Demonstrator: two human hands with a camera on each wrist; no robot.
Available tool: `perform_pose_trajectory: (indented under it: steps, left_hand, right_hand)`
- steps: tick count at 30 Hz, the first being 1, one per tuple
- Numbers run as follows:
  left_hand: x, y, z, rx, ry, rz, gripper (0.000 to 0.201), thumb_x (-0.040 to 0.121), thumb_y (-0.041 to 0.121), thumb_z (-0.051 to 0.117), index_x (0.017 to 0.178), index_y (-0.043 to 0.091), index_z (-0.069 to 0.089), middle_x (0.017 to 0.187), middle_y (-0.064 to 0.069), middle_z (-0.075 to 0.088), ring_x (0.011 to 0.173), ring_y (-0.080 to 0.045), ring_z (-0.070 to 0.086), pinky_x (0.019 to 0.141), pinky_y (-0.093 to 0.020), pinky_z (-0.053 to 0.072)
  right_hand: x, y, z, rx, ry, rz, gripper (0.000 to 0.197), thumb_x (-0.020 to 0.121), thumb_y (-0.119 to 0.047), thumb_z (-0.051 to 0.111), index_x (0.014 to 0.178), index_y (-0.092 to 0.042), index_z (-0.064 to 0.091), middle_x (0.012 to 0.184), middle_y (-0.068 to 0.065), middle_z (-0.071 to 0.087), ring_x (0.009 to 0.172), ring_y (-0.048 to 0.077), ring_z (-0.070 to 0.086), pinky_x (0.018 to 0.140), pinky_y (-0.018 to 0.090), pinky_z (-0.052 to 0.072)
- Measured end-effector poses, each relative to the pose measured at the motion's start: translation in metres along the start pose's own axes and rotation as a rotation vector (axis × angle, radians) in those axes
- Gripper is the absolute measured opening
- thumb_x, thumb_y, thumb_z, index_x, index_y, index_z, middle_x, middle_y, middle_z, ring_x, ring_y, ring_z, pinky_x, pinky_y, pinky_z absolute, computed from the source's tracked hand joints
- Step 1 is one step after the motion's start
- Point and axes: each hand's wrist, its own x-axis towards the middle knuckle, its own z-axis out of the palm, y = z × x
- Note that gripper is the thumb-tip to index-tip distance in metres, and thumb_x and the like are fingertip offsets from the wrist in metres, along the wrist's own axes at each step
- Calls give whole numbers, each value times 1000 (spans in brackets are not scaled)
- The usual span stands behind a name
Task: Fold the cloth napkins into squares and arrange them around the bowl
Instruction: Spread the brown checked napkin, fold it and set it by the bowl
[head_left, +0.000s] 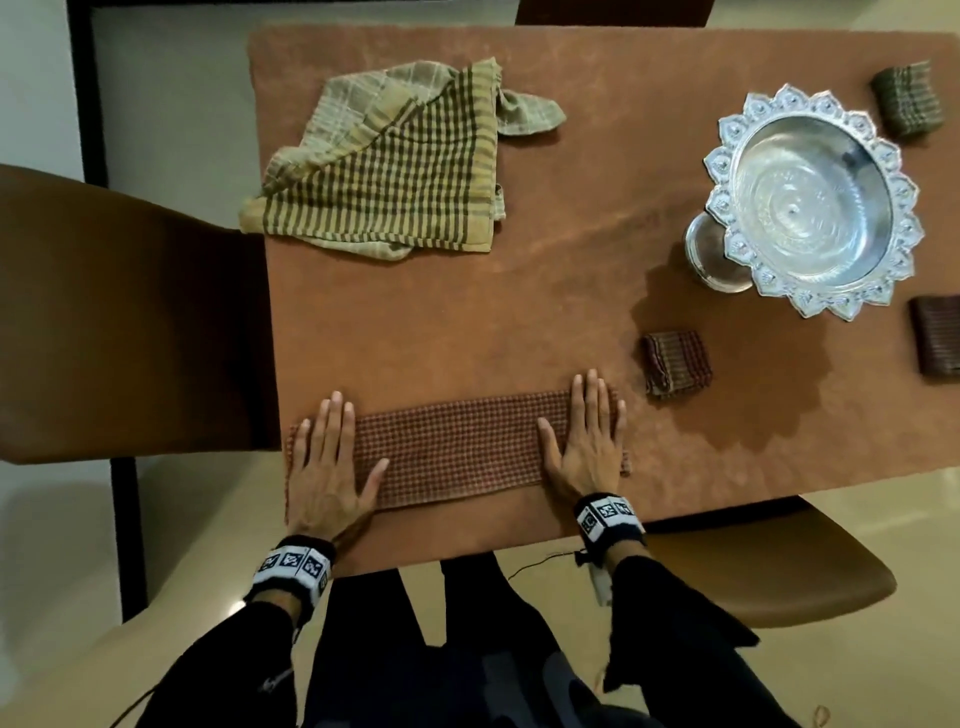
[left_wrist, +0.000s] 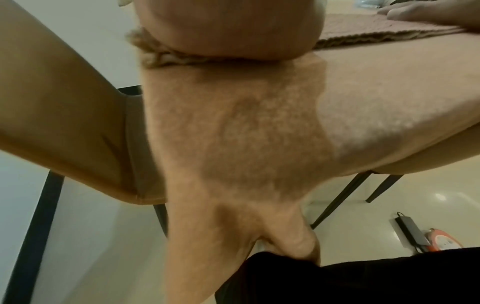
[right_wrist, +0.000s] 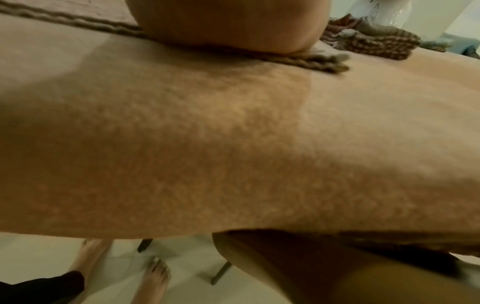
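Pressing flat on both ends of a long red-brown checked napkin (head_left: 457, 447), the left hand (head_left: 327, 467) and the right hand (head_left: 584, 441) lie palm-down with fingers straight and close together, thumbs angled inward. That napkin is folded into a long strip lying along the near edge of the table (head_left: 571, 208), and each end is partly hidden under a palm, so the corners there are hard to read.

Over to the right, the silver bowl (head_left: 810, 202) stands on its pedestal, scalloped rim all round. Near it sit three small folded napkins: a red-brown square (head_left: 675, 370) nearest the hands, a green one (head_left: 908, 98) beyond the bowl, and a dark brown one (head_left: 937, 338) cut off by the right edge of the head view, so its full shape cannot be seen.

At the far left of the table lies a loose heap of olive and tan checked cloths (head_left: 395, 166), overlapping so that how many there are cannot be told.

Both wrist views are mostly filled by blurred tabletop and the heel of each palm; fingers are out of sight there. The right wrist view catches bare feet (right_wrist: 155, 275) on the floor, and the left one a blurred dark box with an orange object (left_wrist: 431, 238) beside it.
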Motion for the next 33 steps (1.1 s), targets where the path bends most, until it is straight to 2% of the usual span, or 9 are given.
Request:
perform_pose_trajectory:
  steps: [8, 11, 13, 16, 19, 23, 27, 30, 33]
  left_hand:
    - [-5, -10, -5, -24, 8, 17, 88, 99, 58, 37, 162, -1, 18, 172, -18, 11, 159, -32, 13, 129, -52, 16]
    - [-7, -21, -16, -38, 45, 49, 76, 100, 48, 41, 156, -2, 34, 167, -19, 27, 155, -33, 27, 127, -52, 21]
    - [-3, -27, -28, -57, 85, 13, 61, 99, 40, 44, 143, -1, 53, 155, -20, 47, 143, -36, 46, 121, -55, 29]
    - [4, -33, -49, -92, 96, -97, 47, 93, 33, 44, 123, 2, 64, 126, -17, 63, 117, -35, 59, 106, -52, 42]
    - [16, -38, -66, -75, 29, -113, 34, 85, 33, 50, 106, 10, 64, 104, -7, 61, 99, -27, 55, 88, -44, 47]
    - [33, -43, -84, -91, -120, -160, 15, 82, 30, 66, 81, 18, 58, 86, 5, 50, 86, -20, 47, 75, -38, 45]
    - [37, -37, -101, -350, -232, -325, 19, 83, 20, 76, 78, 26, 59, 76, 5, 65, 77, -19, 62, 71, -38, 50]
    - [36, -26, -114, -599, -239, -397, 24, 84, 9, 79, 85, 25, 62, 71, -6, 67, 69, -15, 64, 72, -36, 53]
    - [37, -6, -127, -768, -272, -363, 27, 87, 5, 76, 98, 27, 65, 76, -13, 69, 73, -20, 70, 77, -35, 58]
  right_hand:
    - [1, 9, -6, -21, -57, -39, 83, 103, -61, 31, 168, -13, 14, 177, 8, 6, 164, 22, 4, 130, 57, 10]
    - [-2, -6, -17, 26, 13, -12, 83, 102, -55, 41, 166, -7, 18, 176, 13, 12, 163, 25, 10, 130, 57, 11]
    - [-8, -29, -27, 95, 132, -28, 75, 98, -44, 53, 161, -6, 36, 171, 16, 28, 159, 28, 27, 129, 54, 16]
    - [-31, -93, -35, 346, 190, -88, 36, 92, -31, 63, 123, -14, 72, 129, 10, 71, 114, 26, 68, 105, 49, 49]
    - [-53, -168, -39, 550, -97, -74, 15, 91, -31, 64, 96, -23, 75, 84, -7, 77, 73, 13, 70, 72, 39, 59]
    - [-67, -238, -34, 664, -451, -32, 31, 88, -50, 64, 107, -27, 70, 91, -9, 77, 83, 15, 72, 81, 39, 59]
    - [-68, -267, -43, 597, -500, 35, 53, 79, -68, 67, 111, -29, 51, 103, -6, 69, 93, 22, 67, 80, 39, 50]
    - [-66, -277, -50, 631, -516, 57, 67, 69, -77, 69, 107, -29, 41, 107, -6, 63, 94, 23, 65, 83, 42, 52]
    - [-66, -281, -56, 688, -533, 57, 69, 72, -67, 73, 114, -24, 39, 112, 1, 64, 98, 32, 67, 83, 45, 50]
